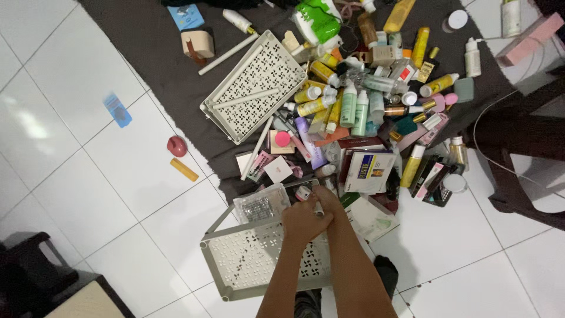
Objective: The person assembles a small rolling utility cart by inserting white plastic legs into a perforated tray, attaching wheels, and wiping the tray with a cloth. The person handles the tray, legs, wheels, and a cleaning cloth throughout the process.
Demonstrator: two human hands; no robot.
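Note:
A grey perforated tray (pixel 247 259) lies on the white tiled floor just below me. My left hand (pixel 301 222) is a closed fist over the tray's far right corner. My right hand (pixel 328 202) presses against it, fingers curled around a small white piece (pixel 318 209) at that corner. What the left fist grips underneath is hidden. A clear plastic box (pixel 262 206) rests against the tray's far edge, left of my hands. A second perforated tray (pixel 259 70) lies farther off on a dark cloth (pixel 159 53), with a white pole (pixel 247 99) across it.
A dense pile of cosmetic bottles and tubes (pixel 365 88) covers the cloth right of the far tray. A white carton (pixel 371 172) sits just beyond my hands. Loose white poles (pixel 229 54) lie nearby. A red round object (pixel 176 146) and an orange stick (pixel 184 169) sit left. Dark furniture (pixel 518 135) stands right.

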